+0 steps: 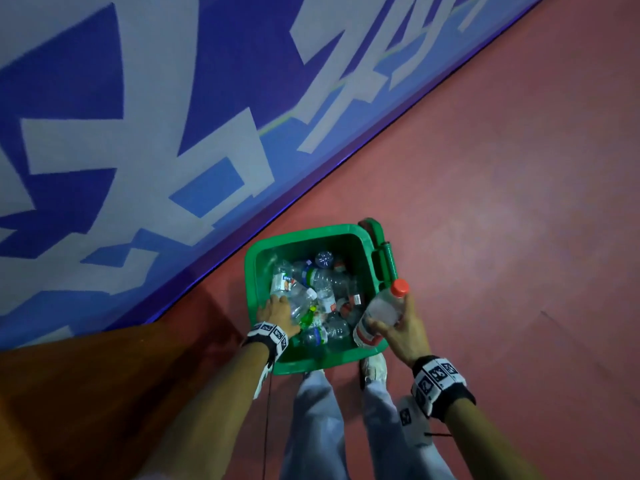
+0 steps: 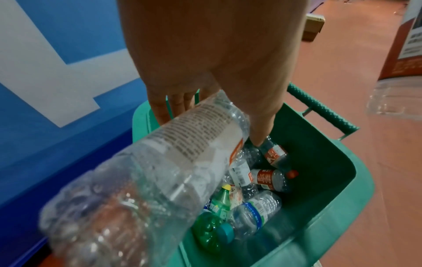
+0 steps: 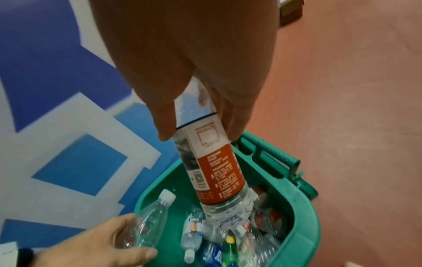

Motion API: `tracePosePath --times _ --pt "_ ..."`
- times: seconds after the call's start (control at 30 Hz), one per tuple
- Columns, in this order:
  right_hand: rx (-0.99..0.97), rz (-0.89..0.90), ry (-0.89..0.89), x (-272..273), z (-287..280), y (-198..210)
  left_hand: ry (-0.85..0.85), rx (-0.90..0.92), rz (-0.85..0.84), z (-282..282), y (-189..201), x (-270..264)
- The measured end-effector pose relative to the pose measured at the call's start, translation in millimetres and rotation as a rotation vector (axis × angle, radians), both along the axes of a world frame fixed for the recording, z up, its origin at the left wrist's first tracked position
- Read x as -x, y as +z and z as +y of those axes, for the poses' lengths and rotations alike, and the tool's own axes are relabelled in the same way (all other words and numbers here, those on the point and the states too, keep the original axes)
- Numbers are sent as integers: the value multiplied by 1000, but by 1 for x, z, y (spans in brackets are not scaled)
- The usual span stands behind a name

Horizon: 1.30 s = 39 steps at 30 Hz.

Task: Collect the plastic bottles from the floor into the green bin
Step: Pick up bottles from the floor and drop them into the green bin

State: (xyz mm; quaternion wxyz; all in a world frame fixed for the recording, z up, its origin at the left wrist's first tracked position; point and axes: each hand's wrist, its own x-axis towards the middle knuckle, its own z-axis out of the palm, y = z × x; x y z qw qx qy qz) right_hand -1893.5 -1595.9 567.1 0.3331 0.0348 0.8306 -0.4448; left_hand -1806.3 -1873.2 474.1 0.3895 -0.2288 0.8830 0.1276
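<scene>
Landmark: the green bin (image 1: 254, 271), standing on the red floor (image 1: 502, 168) just beside the blue-and-white wall (image 1: 104, 133).

At the bin's left rim, the left hand (image 1: 277, 313) holds a clear bottle with a white cap (image 3: 146, 224) over the opening; its fingers (image 3: 128, 252) are curled round the bottle's body.

Inside the bin lies a heap of plastic bottles (image 1: 325, 292), mostly clear, among them 1 green bottle with a yellow cap (image 2: 217, 204) and 1 with a red label (image 2: 267, 178).

Above the bin's right near corner, the right hand (image 1: 405, 327) holds a red-capped bottle (image 1: 381, 313), base down toward the heap. Its fingers (image 3: 235, 117) and thumb pinch the bottle above the orange-red label.

At the bin's right side sits a green handle (image 1: 382, 251).
</scene>
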Motion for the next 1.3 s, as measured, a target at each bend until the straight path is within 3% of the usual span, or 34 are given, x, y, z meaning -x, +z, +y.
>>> tracePosePath --times 0.2,0.33,0.43,0.53,0.67,0.83,1.13,1.3 --pt "-131 -136 56 16 -30 -43 -23 -94 12 -5 -23 -5" --pt "-292 -208 354 41 -64 -75 24 -134 23 -12 -10 -19" --pt "-411 -233 429 64 -83 -120 81 -143 53 -22 6 -27" --pt "-508 -274 439 76 -98 -139 127 -163 87 -35 20 -33" --pt "-506 -209 437 79 -132 -108 219 -206 138 -49 40 -30" --pt "-248 -119 337 67 -160 -51 322 -285 262 -61 86 -9" --pt "83 235 124 36 -157 130 317 -385 806 -60 249 21" --pt "280 270 98 11 -135 220 248 -428 1019 -48 328 2"
